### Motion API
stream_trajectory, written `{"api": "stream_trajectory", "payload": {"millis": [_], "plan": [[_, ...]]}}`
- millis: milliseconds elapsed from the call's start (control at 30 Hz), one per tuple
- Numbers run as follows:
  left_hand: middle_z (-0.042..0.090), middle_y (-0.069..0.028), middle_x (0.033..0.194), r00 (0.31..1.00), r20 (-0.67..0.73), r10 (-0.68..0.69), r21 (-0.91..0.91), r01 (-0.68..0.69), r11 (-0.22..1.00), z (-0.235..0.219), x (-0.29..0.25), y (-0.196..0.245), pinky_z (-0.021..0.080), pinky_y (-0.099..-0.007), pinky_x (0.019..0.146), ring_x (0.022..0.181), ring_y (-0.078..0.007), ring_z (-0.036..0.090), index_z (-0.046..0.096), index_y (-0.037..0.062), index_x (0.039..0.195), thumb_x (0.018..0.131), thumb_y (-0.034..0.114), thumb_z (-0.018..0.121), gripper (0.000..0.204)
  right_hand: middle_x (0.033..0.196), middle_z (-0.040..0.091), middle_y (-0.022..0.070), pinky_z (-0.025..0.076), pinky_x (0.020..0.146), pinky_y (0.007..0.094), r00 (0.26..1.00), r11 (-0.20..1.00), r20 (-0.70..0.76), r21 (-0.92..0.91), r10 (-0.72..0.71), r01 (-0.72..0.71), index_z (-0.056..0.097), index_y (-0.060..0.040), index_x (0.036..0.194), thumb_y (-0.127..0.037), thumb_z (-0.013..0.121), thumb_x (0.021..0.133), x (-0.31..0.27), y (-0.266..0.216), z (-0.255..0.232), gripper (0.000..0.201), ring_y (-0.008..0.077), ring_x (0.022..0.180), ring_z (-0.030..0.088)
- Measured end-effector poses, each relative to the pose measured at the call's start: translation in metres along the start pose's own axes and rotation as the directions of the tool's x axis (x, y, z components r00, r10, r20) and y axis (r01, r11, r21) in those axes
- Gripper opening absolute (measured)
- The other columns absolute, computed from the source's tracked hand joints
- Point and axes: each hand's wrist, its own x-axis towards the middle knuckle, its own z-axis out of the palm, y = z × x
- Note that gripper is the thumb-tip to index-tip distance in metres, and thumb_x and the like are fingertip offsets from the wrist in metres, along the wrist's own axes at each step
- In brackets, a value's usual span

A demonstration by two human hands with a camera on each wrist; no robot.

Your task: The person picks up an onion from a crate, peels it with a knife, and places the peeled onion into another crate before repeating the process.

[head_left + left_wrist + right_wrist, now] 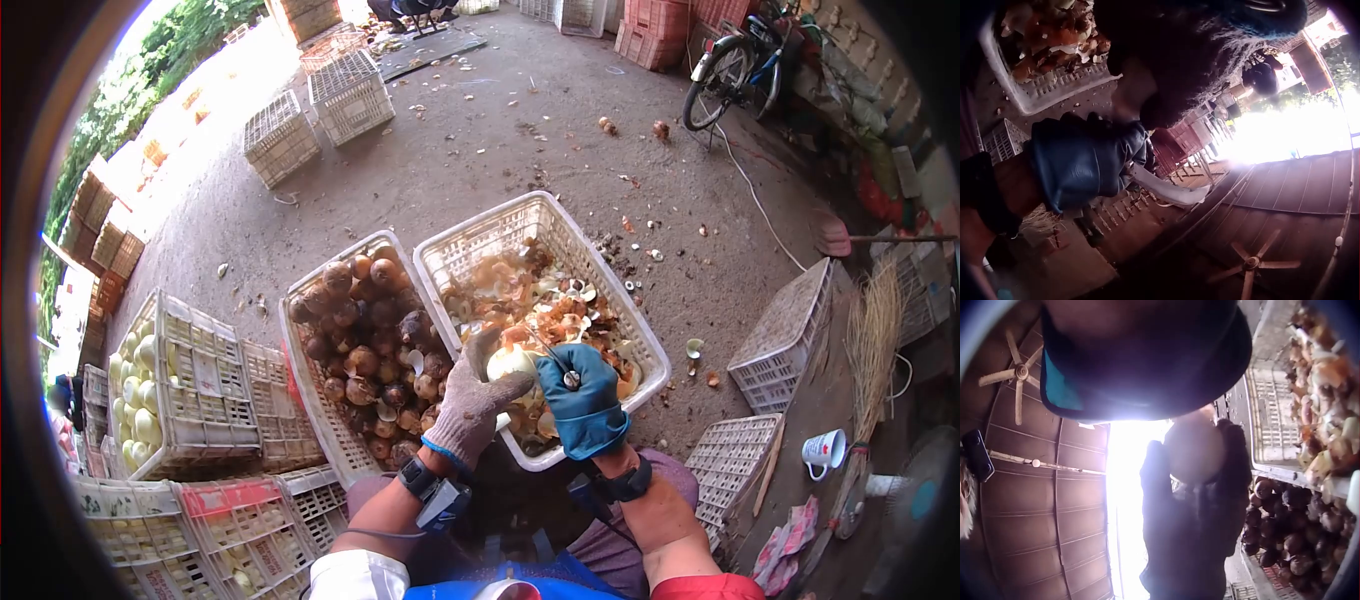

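Observation:
In the head view the left hand [472, 405], in a pale knitted glove, grips a whitish peeled onion [510, 364] between thumb and fingers. The same onion [1195, 450] appears in the right wrist view, held by the left hand [1191, 531]. Just right of it, the right hand [585, 402], in a blue-green rubber glove, has its fingers curled round a small knife [544, 346]. The knife's curved blade [1172, 191] shows in the left wrist view beyond the right hand [1079, 164]. Both hands are above the near end of a crate [655, 372] of peelings [560, 310].
A crate [290, 318] of brown onions [362, 362] stands left of the peelings. Farther left are stacked crates [205, 375] of pale onions [145, 390]. Empty-looking crates [785, 325], a white mug [823, 452] and a straw broom [872, 335] are at the right; a bicycle [735, 75] stands behind.

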Motion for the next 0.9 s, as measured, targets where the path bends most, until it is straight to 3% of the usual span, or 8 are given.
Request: {"api": "stream_trajectory", "payload": {"millis": [133, 167, 300, 400, 433, 533, 700, 900], "plan": [[0.048, -0.0186, 0.152, 0.999, 0.048, 0.014, -0.074, -0.011, 0.997, -0.010, 0.000, 0.002, 0.043, -0.0370, 0.114, 0.137, -0.0254, 0.050, 0.035, -0.0076, 0.155, 0.081, 0.016, 0.080, 0.090, 0.075, 0.063, 0.0045, 0.050, 0.063, 0.0334, 0.994, 0.989, -0.079, -0.122, 0.076, -0.085, 0.068, -0.0049, 0.092, -0.011, 0.075, 0.094, 0.008, 0.018, -0.011, 0.009, 0.0128, 0.066, 0.056], [0.048, -0.0186, 0.153, 0.998, 0.066, -0.019, -0.118, 0.027, 0.993, -0.011, -0.001, 0.005, 0.043, -0.0371, 0.113, 0.138, -0.0257, 0.050, 0.035, -0.0077, 0.156, 0.081, 0.015, 0.079, 0.090, 0.088, 0.071, 0.0137, 0.055, 0.068, 0.0434, 0.991, 0.980, -0.051, -0.154, 0.120, -0.127, 0.069, -0.0045, 0.097, -0.014, 0.074, 0.095, 0.010, 0.020, -0.016, 0.011, 0.0318, 0.075, 0.070], [0.047, -0.0196, 0.153, 0.994, 0.093, -0.065, -0.220, 0.084, 0.972, -0.017, -0.001, 0.004, 0.044, -0.0370, 0.113, 0.137, -0.0261, 0.051, 0.033, -0.0081, 0.156, 0.081, 0.013, 0.077, 0.089, 0.099, 0.075, 0.0157, 0.056, 0.072, 0.0435, 0.919, 0.923, 0.106, -0.095, 0.381, -0.372, 0.070, -0.0020, 0.114, -0.023, 0.070, 0.100, 0.018, 0.009, -0.021, 0.026, 0.0311, 0.080, 0.072], [0.047, -0.0209, 0.152, 0.998, 0.037, -0.054, -0.266, 0.061, 0.962, -0.018, -0.002, 0.008, 0.046, -0.0364, 0.111, 0.134, -0.0257, 0.053, 0.032, -0.0082, 0.156, 0.080, 0.011, 0.078, 0.091, 0.104, 0.077, 0.0115, 0.056, 0.080, 0.0375, 0.989, 0.988, 0.091, -0.119, 0.113, -0.102, 0.071, -0.0030, 0.125, -0.022, 0.070, 0.101, 0.010, 0.026, -0.007, 0.030, 0.0212, 0.089, 0.072], [0.047, -0.0213, 0.151, 0.998, 0.010, -0.054, -0.284, 0.055, 0.957, -0.020, -0.003, 0.010, 0.046, -0.0363, 0.111, 0.133, -0.0256, 0.053, 0.032, -0.0082, 0.156, 0.080, 0.010, 0.079, 0.092, 0.118, 0.075, 0.0182, 0.056, 0.091, 0.0384, 0.939, 0.964, 0.240, -0.166, 0.245, -0.209, 0.065, -0.0060, 0.138, -0.023, 0.070, 0.101, 0.008, 0.015, -0.016, 0.041, 0.0289, 0.104, 0.073], [0.049, -0.0215, 0.149, 0.998, -0.068, 0.013, -0.193, -0.026, 0.981, -0.029, 0.003, 0.007, 0.048, -0.0362, 0.109, 0.130, -0.0247, 0.055, 0.032, -0.0082, 0.156, 0.079, 0.006, 0.083, 0.094, 0.117, 0.074, 0.0210, 0.056, 0.091, 0.0377, 0.919, 0.974, 0.361, -0.211, 0.159, -0.086, 0.066, -0.0068, 0.138, -0.022, 0.070, 0.100, 0.000, 0.009, -0.014, 0.041, 0.0329, 0.105, 0.073], [0.051, -0.0204, 0.147, 0.997, -0.079, 0.021, -0.221, -0.038, 0.974, -0.035, 0.005, 0.005, 0.049, -0.0352, 0.107, 0.127, -0.0239, 0.057, 0.032, -0.0083, 0.156, 0.079, 0.004, 0.084, 0.094, 0.097, 0.075, 0.0158, 0.058, 0.070, 0.0462, 0.935, 0.955, 0.343, -0.239, -0.087, 0.176, 0.066, -0.0185, 0.140, -0.011, 0.074, 0.089, -0.002, 0.014, -0.006, 0.051, 0.0346, 0.082, 0.073], [0.059, -0.0164, 0.135, 0.999, -0.047, -0.004, -0.186, -0.005, 0.983, -0.032, 0.000, 0.014, 0.052, -0.0340, 0.104, 0.120, -0.0219, 0.061, 0.034, -0.0062, 0.155, 0.081, 0.007, 0.076, 0.086, 0.097, 0.073, 0.0192, 0.057, 0.073, 0.0450, 0.945, 0.897, 0.315, -0.438, 0.093, 0.057, 0.067, -0.0153, 0.138, -0.008, 0.072, 0.092, -0.002, 0.007, -0.010, 0.047, 0.0371, 0.085, 0.071]]}}
